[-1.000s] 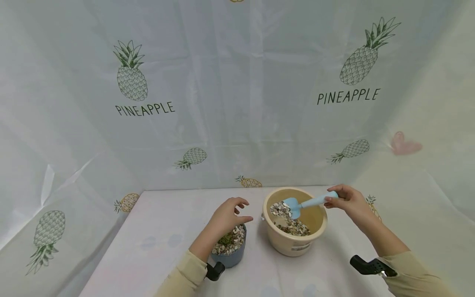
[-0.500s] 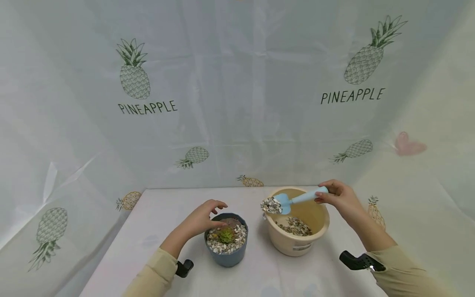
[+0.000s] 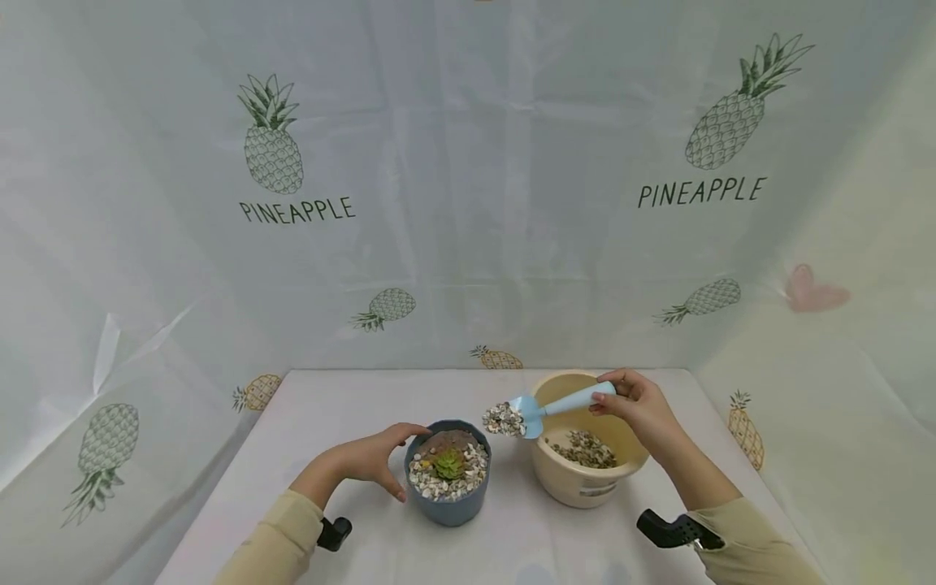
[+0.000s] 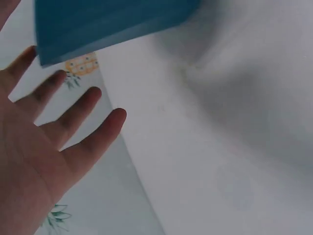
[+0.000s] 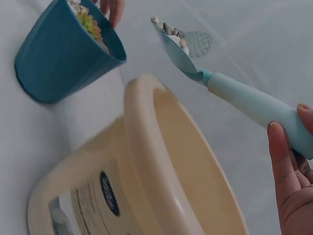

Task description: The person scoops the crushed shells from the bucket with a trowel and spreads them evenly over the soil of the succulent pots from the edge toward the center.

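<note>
My right hand [image 3: 634, 408] grips the handle end of a light blue trowel [image 3: 574, 401], also seen in the right wrist view. Small mixed pebbles [image 3: 504, 418] are heaped on its blade, which is in the air between the bucket and the pot. The blue flowerpot [image 3: 451, 510] stands upright and contains whitish pebbles, a green succulent [image 3: 448, 463] and a bare brownish patch at the back. Beside the pot's left side is my left hand [image 3: 369, 457], thumb and fingers spread around its rim. In the left wrist view its fingers [image 4: 78, 115] are straight and hold nothing.
A cream bucket [image 3: 566, 487] with a label stands right of the pot, pebbles [image 3: 585, 448] at its bottom. Both stand on a pale table [image 3: 329, 520]. A pineapple-print curtain [image 3: 468, 203] hangs behind.
My right hand has carried the loaded trowel left, out of the bucket toward the pot. My left hand has moved left from over the pot to its side.
</note>
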Motion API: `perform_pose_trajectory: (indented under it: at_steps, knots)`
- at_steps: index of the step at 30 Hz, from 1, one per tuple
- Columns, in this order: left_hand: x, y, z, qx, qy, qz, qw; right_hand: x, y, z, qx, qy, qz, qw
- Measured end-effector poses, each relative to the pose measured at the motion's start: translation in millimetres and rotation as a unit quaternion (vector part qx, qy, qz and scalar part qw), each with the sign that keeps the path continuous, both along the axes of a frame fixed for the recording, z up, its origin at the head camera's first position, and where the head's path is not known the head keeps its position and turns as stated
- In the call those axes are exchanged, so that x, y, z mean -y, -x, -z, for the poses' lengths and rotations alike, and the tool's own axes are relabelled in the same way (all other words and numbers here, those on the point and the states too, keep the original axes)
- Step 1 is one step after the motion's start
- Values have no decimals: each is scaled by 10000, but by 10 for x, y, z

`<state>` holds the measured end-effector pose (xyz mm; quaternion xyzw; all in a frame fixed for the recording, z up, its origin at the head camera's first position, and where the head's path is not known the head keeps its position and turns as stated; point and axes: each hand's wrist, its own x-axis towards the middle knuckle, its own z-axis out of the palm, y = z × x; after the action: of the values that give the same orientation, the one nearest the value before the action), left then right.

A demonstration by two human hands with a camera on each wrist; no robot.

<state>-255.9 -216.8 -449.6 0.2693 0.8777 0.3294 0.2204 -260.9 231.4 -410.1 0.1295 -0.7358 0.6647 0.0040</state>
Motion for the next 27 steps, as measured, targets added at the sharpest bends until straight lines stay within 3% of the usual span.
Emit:
perform_pose_trajectory:
  at_steps: [3, 9, 19, 27]
  knots:
    - [-5, 17, 98, 318, 145, 115, 9993, 51, -16, 61, 37, 115, -84, 9999]
    - [-49, 100, 234, 305, 136, 245, 9991, 146, -62, 128, 125, 203, -196, 9995]
    - [-35, 279, 171, 334, 282, 336, 9985, 315, -66, 165, 202, 268, -421, 9985]
    - [-49, 295, 154, 124, 344, 223, 9991, 363, -73, 132, 209, 256, -374, 9988]
